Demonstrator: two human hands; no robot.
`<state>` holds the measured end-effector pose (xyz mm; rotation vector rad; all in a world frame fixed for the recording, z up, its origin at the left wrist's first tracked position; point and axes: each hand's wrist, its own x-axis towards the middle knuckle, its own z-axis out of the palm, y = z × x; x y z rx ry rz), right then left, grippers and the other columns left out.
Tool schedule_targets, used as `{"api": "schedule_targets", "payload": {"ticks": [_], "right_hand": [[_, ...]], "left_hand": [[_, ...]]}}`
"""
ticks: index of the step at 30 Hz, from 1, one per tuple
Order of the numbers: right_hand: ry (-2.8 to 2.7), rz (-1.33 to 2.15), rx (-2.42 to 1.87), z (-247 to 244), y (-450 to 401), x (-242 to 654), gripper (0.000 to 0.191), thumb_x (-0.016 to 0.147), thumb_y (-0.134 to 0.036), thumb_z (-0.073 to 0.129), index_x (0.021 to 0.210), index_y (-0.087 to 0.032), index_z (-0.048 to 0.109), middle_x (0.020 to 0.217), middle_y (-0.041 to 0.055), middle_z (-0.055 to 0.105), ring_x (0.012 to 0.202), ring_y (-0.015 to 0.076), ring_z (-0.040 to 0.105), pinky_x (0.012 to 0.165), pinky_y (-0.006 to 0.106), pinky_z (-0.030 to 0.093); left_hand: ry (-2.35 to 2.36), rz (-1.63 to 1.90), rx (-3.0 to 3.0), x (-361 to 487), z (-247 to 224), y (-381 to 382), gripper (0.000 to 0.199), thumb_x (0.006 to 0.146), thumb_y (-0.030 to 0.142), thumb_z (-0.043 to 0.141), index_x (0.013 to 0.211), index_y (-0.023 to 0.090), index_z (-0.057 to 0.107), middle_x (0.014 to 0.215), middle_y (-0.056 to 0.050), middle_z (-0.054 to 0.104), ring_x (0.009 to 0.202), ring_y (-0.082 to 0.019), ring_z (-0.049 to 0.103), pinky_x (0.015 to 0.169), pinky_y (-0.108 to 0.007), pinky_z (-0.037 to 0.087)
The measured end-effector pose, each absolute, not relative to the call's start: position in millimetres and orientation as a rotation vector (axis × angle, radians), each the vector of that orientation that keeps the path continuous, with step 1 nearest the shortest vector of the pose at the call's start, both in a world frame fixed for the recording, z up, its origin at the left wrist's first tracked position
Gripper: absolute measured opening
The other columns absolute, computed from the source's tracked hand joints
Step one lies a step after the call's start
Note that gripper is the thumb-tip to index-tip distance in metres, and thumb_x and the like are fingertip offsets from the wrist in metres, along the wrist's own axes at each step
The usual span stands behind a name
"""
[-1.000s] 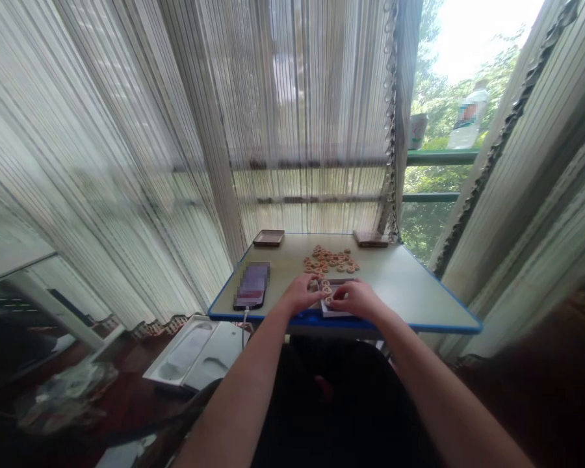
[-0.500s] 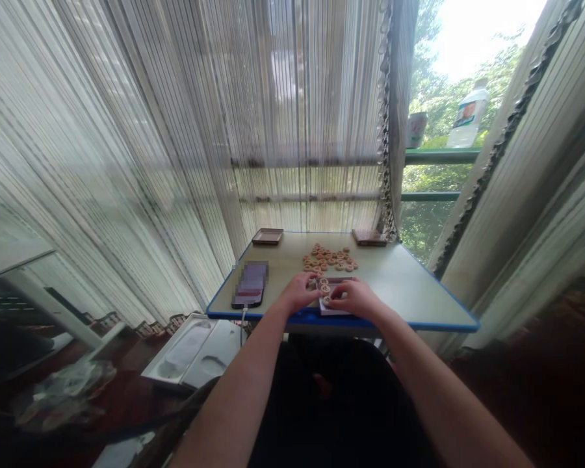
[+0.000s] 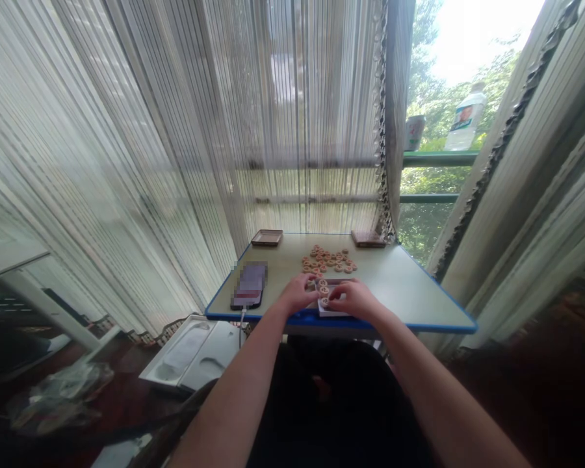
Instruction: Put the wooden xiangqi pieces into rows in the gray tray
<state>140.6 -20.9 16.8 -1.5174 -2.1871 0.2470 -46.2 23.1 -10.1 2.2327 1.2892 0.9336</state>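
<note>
A shallow box (image 3: 344,313) lies at the table's front edge, with round wooden pieces (image 3: 324,291) in a column along its left side. My left hand (image 3: 298,292) is at the box's left edge, fingers curved beside the column. From the right, my right hand (image 3: 353,296) reaches over the box, its fingertips at the nearest piece of the column. Whether the fingers grip that piece is too small to tell. Several more round pieces (image 3: 329,259) lie loose on the table just beyond the box.
On the table (image 3: 409,286) are a phone (image 3: 250,285) with a cable at the left, an open tray (image 3: 267,238) at the back left and a flat box (image 3: 368,238) at the back right. A white box (image 3: 190,354) sits below the left edge.
The view has shifted slightly. Both hands stay at the box, and the right fingertips remain by the nearest piece of the column.
</note>
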Motion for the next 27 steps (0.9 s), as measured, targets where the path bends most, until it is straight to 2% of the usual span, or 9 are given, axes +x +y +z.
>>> {"api": "schedule_targets", "payload": {"ticks": [4,7,12,19,27], "right_hand": [[-2.123,0.271,-1.488,14.5,-15.3,150.9,0.019,0.068,-0.040,0.060,0.070,-0.026,0.072,0.075,0.0020,0.068,0.080,0.0218,0.054,0.076,0.032,0.038],[-1.918,0.290,-1.427,6.1,-6.9,166.4,0.024,0.072,-0.037,0.054,0.080,-0.022,0.071,0.083,0.0034,0.068,0.083,0.0204,0.055,0.081,0.032,0.039],[-1.628,0.465,-1.413,-8.8,-0.5,183.2,0.040,0.073,-0.043,0.050,0.098,-0.016,0.067,0.084,0.0056,0.065,0.063,0.0154,0.052,0.065,0.029,0.044],[-1.730,0.441,-1.427,-8.0,-3.6,181.0,0.031,0.073,-0.036,0.052,0.093,-0.019,0.068,0.089,0.0048,0.063,0.067,0.0147,0.052,0.071,0.028,0.044],[-1.753,0.411,-1.414,-10.4,-1.8,181.7,0.029,0.073,-0.035,0.051,0.089,-0.017,0.068,0.089,0.0052,0.062,0.066,0.0139,0.052,0.070,0.028,0.044]], "left_hand": [[1.297,0.924,2.236,-46.7,-10.0,22.7,0.045,0.067,0.028,0.063,0.110,0.017,0.057,0.110,-0.006,0.059,0.098,-0.020,0.055,0.088,-0.031,0.046],[1.296,0.919,2.222,-46.0,-8.5,21.3,0.045,0.066,0.026,0.063,0.110,0.017,0.056,0.111,-0.007,0.059,0.100,-0.021,0.054,0.090,-0.032,0.045],[1.324,0.882,2.192,-46.1,-5.1,18.5,0.046,0.066,0.026,0.063,0.111,0.018,0.056,0.114,-0.006,0.058,0.101,-0.021,0.054,0.092,-0.033,0.043],[1.333,0.878,2.149,-46.6,0.7,11.9,0.063,0.065,0.045,0.066,0.120,0.020,0.050,0.118,-0.008,0.056,0.102,-0.022,0.055,0.090,-0.033,0.044],[1.418,0.872,2.198,-43.1,-3.7,17.4,0.067,0.063,0.051,0.065,0.119,0.018,0.051,0.115,-0.009,0.058,0.101,-0.023,0.056,0.088,-0.033,0.045]]}}
